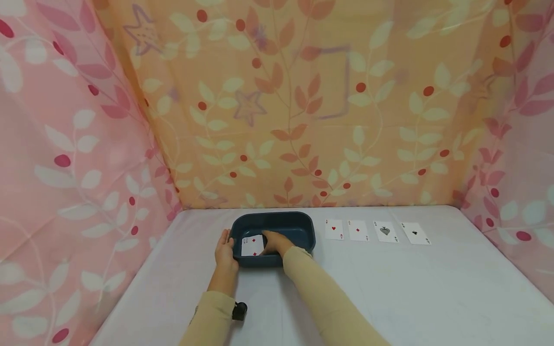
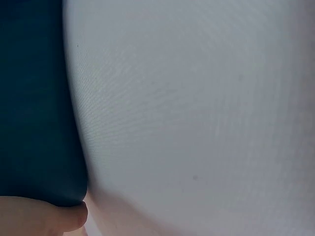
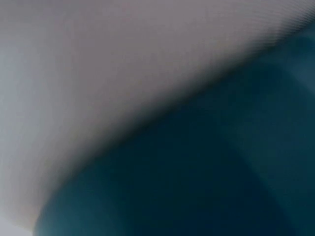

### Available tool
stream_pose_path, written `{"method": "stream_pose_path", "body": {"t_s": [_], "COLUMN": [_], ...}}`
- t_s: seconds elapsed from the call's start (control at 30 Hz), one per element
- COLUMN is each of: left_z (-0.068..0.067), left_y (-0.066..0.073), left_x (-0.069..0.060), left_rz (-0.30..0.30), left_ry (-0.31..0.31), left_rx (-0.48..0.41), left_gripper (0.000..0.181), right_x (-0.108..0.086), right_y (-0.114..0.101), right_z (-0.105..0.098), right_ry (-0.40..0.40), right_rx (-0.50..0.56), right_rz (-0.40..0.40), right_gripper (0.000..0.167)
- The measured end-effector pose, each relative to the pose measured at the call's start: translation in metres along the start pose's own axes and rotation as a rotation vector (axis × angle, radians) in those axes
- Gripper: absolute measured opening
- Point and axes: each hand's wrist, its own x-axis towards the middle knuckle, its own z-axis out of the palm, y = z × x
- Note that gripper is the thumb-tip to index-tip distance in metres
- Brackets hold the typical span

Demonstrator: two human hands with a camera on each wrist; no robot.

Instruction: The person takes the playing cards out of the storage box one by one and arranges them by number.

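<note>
Dark blue tray [image 1: 277,222] holds a white card [image 1: 250,245] showing red diamonds [image 1: 254,240].

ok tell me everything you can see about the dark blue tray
The tray is a rounded rectangle, open on top, smooth and plastic-looking. It sits upright on the white cloth, left of four laid-out cards. Playing cards lie inside its left end, a diamond face up. The left hand touches its left side; the right hand reaches inside, fingers at those cards.
</note>
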Motion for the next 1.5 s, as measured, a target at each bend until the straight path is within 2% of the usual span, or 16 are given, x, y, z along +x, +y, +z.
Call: {"method": "stream_pose_path", "body": {"t_s": [0.2,0.3,0.43,0.7,1.1,1.37,1.5], "left_z": [-0.001,-0.001,0.000,0.001,0.001,0.001,0.000], "left_y": [0.000,-0.001,-0.001,0.003,0.002,0.000,0.001], "left_x": [0.001,0.002,0.001,0.000,-0.001,-0.002,0.001], "left_rz": [-0.006,-0.007,-0.013,-0.020,-0.019,-0.032,-0.025], "left_ry": [0.005,0.002,0.011,0.001,-0.012,-0.005,0.006], "left_rx": [0.028,0.029,0.029,0.027,0.011,-0.001,0.002], "left_gripper": [0.051,0.051,0.051,0.051,0.051,0.051,0.051], "right_x": [-0.005,-0.006,-0.006,-0.009,-0.008,-0.007,-0.005], "right_y": [-0.002,-0.003,-0.003,-0.004,-0.004,-0.001,0.003], "right_z": [-0.003,-0.004,-0.005,-0.005,-0.001,-0.005,-0.014], "right_ry": [-0.030,-0.040,-0.053,-0.012,0.030,0.040,0.053], "right_rx": [0.024,0.057,0.043,0.028,0.033,0.203,0.269], "right_rz": [-0.011,-0.002,-0.001,0.030,-0.153,-0.227,-0.225], "right_gripper": [0.069,0.073,0.078,0.077,0.088,0.086,0.087]}}
